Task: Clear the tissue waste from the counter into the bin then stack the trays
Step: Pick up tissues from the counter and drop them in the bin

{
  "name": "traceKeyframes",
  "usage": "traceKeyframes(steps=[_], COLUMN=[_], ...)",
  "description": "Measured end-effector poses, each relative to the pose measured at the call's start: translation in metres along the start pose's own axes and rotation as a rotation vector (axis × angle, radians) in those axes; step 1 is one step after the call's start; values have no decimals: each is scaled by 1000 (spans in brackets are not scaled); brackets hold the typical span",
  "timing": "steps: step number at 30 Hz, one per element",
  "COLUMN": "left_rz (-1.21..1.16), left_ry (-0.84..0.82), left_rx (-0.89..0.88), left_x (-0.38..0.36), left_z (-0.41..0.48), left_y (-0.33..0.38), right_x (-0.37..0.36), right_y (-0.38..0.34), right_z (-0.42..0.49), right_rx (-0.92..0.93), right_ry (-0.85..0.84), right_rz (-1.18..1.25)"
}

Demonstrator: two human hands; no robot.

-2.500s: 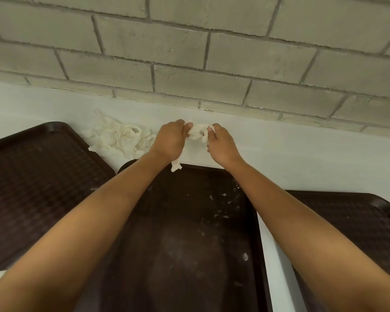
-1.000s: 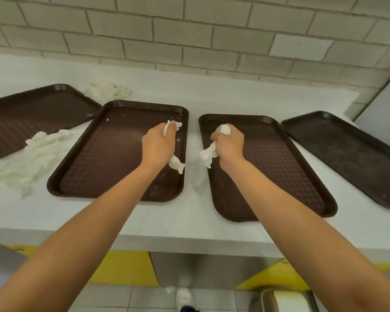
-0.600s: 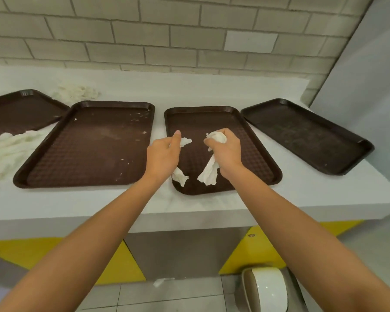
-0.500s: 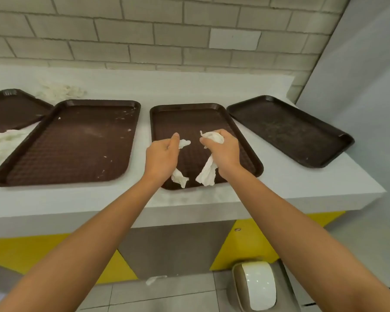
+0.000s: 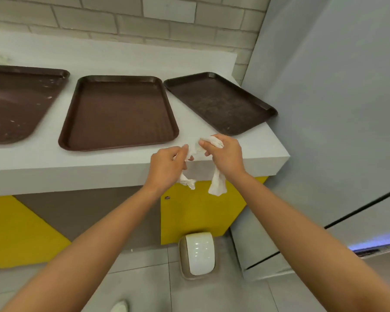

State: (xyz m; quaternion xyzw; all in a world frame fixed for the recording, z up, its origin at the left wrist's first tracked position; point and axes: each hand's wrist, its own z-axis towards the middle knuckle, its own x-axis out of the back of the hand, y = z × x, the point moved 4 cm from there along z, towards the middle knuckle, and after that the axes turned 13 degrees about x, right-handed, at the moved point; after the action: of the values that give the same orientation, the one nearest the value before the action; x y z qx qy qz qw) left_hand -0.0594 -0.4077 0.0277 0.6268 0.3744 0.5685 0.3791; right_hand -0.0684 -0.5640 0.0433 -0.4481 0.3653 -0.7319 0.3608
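Left hand [image 5: 167,168] is clutching a tissue wad [image 5: 188,183], and my right hand [image 5: 227,157] is clutching a tissue strip [image 5: 217,188]. I am holding both at the desk [image 5: 122,158] edge.

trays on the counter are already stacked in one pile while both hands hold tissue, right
Not quite: nothing is stacked. The head view shows the left tray, middle tray and right tray lying side by side on the counter. The left hand and right hand do hold tissue.

Far-L tray [image 5: 16,102] partly off-frame
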Motion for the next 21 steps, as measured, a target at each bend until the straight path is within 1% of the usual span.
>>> traceKeyframes(steps=[3,8,12,16,19,21], left_rz=[12,75,105,154,210,194], left_ry=[-63,-165,-255,-372,-413,-423], left_rx=[9,33,105,192,253,283], left_x=[-31,-71,-98,-125,-143,-152], left_z=[-12,-28,-37,-42,-44,-43], left_y=[-4,-26,-53,-95,-130,-151], right_x=[26,45,44,38,28,22], right_y=[24,71,113,148,176,194], right_z=[-15,-50,-81,-110,-128,-140], right_rx=[-2,-40,-168,-286,-347,-416], right_ry=[16,-20,-47,-20,-5,-1], right_rz=[-34,-106,-81,-20,-31,-49])
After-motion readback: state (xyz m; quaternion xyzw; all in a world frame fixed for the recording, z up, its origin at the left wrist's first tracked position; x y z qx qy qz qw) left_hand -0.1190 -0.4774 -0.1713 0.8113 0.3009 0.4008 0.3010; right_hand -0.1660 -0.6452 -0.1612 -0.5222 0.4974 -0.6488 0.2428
